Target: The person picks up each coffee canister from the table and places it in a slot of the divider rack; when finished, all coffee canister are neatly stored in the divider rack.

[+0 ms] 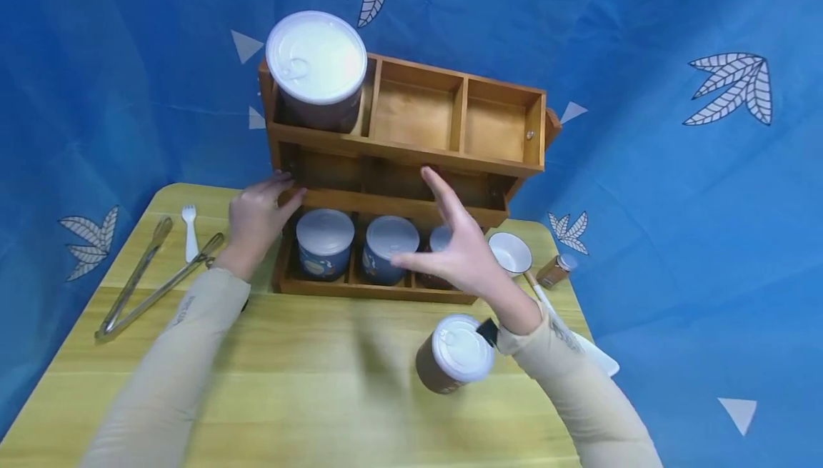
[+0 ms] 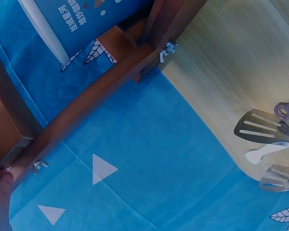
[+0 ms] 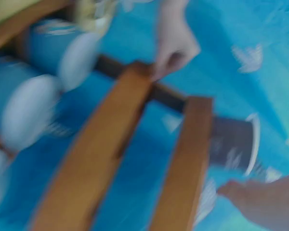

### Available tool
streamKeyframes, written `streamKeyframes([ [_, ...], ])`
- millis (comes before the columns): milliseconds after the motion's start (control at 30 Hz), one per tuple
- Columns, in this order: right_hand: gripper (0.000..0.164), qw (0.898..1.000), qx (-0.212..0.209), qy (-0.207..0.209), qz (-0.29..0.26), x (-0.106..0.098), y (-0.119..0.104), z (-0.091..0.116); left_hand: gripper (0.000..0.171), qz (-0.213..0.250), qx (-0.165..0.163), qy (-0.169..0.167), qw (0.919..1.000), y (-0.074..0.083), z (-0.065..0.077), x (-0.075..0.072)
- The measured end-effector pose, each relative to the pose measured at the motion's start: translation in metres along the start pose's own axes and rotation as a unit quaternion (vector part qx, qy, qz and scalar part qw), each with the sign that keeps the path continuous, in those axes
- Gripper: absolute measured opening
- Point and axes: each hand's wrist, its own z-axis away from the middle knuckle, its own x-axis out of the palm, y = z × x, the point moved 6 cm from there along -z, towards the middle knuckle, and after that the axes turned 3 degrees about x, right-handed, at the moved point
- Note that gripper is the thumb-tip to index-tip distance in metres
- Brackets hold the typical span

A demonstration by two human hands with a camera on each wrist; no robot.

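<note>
A tiered wooden shelf rack [image 1: 411,141] stands at the back of the table. My left hand [image 1: 257,218] grips its left side by the middle tier; the right wrist view shows that hand [image 3: 176,53] pinching the frame. My right hand [image 1: 459,246] hangs before the rack, thumb and fingers spread, holding nothing. A large can with a white lid [image 1: 316,61] sits in the top tier's left compartment. The bottom tier holds a blue can [image 1: 324,239], another blue can [image 1: 388,246] and a smaller lidded jar [image 1: 441,239], partly hidden by my right hand.
A dark can with a white lid [image 1: 459,354] stands on the table below my right wrist. Metal tongs [image 1: 151,296] and a white fork [image 1: 189,232] lie at left. At right are a white bowl [image 1: 510,252], a spice jar [image 1: 556,270] and a white-bladed utensil [image 1: 594,354].
</note>
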Motion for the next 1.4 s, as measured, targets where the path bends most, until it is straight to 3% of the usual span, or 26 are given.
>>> streamKeyframes([
  [167, 0.112, 0.998, 0.056, -0.023, 0.003, -0.020, 0.072, 0.071, 0.032, -0.001, -0.008, 0.007, 0.9999, 0.001, 0.002, -0.010],
  [367, 0.113, 0.992, 0.105, 0.008, -0.065, -0.030, 0.153, 0.136, 0.030, -0.004, -0.025, 0.017, 0.9995, 0.004, 0.004, -0.022],
  [500, 0.116, 0.985, 0.151, 0.026, -0.085, -0.031, 0.203, 0.175, 0.030, 0.004, -0.036, 0.020, 0.9991, 0.013, 0.008, -0.020],
  [667, 0.119, 0.973, 0.223, 0.010, -0.063, -0.020, 0.257, 0.212, 0.031, 0.006, -0.039, 0.019, 0.9991, 0.028, 0.013, -0.011],
  [800, 0.122, 0.971, 0.234, -0.008, -0.051, 0.002, 0.274, 0.208, 0.031, 0.004, -0.040, 0.020, 0.9990, 0.026, 0.013, -0.014],
  [1000, 0.114, 0.976, 0.183, 0.013, -0.114, 0.026, 0.279, 0.199, 0.031, 0.003, -0.036, 0.012, 0.9993, 0.028, 0.013, -0.011],
  [1400, 0.111, 0.978, 0.143, 0.069, -0.137, 0.038, 0.276, 0.194, 0.029, 0.009, -0.033, 0.030, 0.9990, 0.028, 0.014, -0.013],
])
